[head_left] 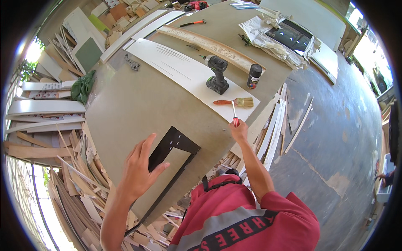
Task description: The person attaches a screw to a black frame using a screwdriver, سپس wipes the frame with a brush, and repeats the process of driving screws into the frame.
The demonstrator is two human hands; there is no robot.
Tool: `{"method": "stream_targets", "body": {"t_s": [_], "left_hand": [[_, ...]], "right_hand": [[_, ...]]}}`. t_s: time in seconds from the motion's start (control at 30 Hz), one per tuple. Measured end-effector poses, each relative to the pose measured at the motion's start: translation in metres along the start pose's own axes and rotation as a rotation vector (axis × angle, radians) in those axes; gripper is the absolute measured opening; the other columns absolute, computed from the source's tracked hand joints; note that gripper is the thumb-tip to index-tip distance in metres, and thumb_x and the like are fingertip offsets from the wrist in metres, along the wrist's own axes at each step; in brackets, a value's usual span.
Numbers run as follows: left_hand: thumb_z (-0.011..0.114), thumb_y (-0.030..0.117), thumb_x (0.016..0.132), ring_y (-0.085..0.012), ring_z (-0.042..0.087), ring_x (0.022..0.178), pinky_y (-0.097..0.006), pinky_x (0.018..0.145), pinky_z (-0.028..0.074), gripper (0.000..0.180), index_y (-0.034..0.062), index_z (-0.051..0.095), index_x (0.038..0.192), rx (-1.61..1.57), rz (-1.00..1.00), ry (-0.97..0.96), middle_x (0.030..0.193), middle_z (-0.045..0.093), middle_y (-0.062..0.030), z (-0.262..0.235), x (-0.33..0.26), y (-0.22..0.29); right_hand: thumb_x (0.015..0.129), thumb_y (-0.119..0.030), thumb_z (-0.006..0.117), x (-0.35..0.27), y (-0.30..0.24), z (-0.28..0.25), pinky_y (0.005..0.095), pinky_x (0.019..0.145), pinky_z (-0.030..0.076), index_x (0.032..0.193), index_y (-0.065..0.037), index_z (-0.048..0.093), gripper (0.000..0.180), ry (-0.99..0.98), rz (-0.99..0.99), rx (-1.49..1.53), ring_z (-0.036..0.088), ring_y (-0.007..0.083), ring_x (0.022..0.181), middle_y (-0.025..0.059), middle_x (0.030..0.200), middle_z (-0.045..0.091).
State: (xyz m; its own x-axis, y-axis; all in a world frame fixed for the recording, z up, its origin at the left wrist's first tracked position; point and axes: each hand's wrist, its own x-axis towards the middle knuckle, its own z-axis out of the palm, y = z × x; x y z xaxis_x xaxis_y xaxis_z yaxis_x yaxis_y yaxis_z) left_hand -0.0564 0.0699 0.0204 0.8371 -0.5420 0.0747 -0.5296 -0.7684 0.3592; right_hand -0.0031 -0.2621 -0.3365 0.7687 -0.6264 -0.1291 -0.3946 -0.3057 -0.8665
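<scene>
My right hand [239, 133], near the table's right edge, is closed round the red handle of a screwdriver [235, 120]. Its metal shaft points away from me and reaches the wooden handle of a paintbrush [243, 102]; I cannot tell whether they touch. That brush lies at the near end of a long white board [167, 62]. On the left, my left hand [141, 169] is open, fingers raised and thumb apart, holding nothing. Beside it a black angled frame [184, 142] with small holes in its corner lies on the table, partly hidden by this hand.
A cordless drill [217, 75] and a dark spray can [254, 76] stand behind the brush. Farther back lie a curved wooden strip [201, 42], an orange-handled hammer [192, 23] and a paper-wrapped dark panel [289, 37]. Wood offcuts [79, 180] crowd the table's left side.
</scene>
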Motion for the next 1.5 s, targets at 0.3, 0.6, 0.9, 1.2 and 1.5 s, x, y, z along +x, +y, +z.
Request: {"method": "stream_targets", "body": {"t_s": [0.3,0.6,0.9,1.2,1.5], "left_hand": [[0.085,0.029,0.079,-0.034,0.062,0.111,-0.044,0.095,0.049,0.084,0.0029,0.043,0.147,-0.093,-0.243,0.114,0.123,0.062,-0.0214,-0.009,-0.057,-0.002],[0.08,0.019,0.082,-0.0357,0.061,0.115,-0.043,0.1,0.047,0.071,0.0046,0.047,0.143,-0.147,-0.035,0.07,0.127,0.061,-0.0192,-0.002,0.005,0.002],[0.063,-0.004,0.08,-0.0315,0.061,0.116,-0.039,0.104,0.044,0.056,0.0051,0.055,0.135,-0.465,0.238,-0.199,0.123,0.064,-0.0162,0.014,0.077,-0.012],[0.062,-0.003,0.077,-0.0249,0.065,0.104,-0.034,0.096,0.048,0.032,0.0037,0.062,0.108,-0.393,0.137,-0.292,0.106,0.068,-0.0099,0.013,0.087,-0.019],[0.061,-0.003,0.077,-0.0244,0.064,0.093,-0.033,0.089,0.049,0.029,0.002,0.061,0.105,-0.428,0.221,-0.26,0.097,0.067,-0.0107,0.022,0.09,-0.026]], "right_hand": [[0.086,-0.015,0.072,0.011,-0.018,-0.031,0.0286,0.044,0.044,0.083,-0.003,0.063,0.016,0.046,0.064,0.491,0.053,0.0112,0.048,0.0031,0.066,0.059],[0.099,-0.023,0.05,-0.092,-0.168,-0.076,0.0291,0.059,0.047,0.134,0.006,0.053,0.046,-0.553,-0.102,0.972,0.059,0.0154,0.064,0.0092,0.085,0.061],[0.102,-0.011,0.055,-0.193,-0.173,-0.131,0.0225,0.051,0.045,0.149,0.0,0.042,0.049,-0.798,-0.141,0.762,0.056,0.008,0.065,0.0063,0.094,0.062],[0.096,-0.008,0.061,-0.198,-0.175,-0.128,0.0305,0.058,0.045,0.135,0.002,0.057,0.041,-0.687,-0.299,0.489,0.053,0.0136,0.061,0.0106,0.078,0.056],[0.095,-0.008,0.063,-0.207,-0.183,-0.125,0.0313,0.06,0.045,0.136,0.001,0.057,0.043,-0.65,-0.226,0.497,0.053,0.0157,0.064,0.0128,0.082,0.057]]}}
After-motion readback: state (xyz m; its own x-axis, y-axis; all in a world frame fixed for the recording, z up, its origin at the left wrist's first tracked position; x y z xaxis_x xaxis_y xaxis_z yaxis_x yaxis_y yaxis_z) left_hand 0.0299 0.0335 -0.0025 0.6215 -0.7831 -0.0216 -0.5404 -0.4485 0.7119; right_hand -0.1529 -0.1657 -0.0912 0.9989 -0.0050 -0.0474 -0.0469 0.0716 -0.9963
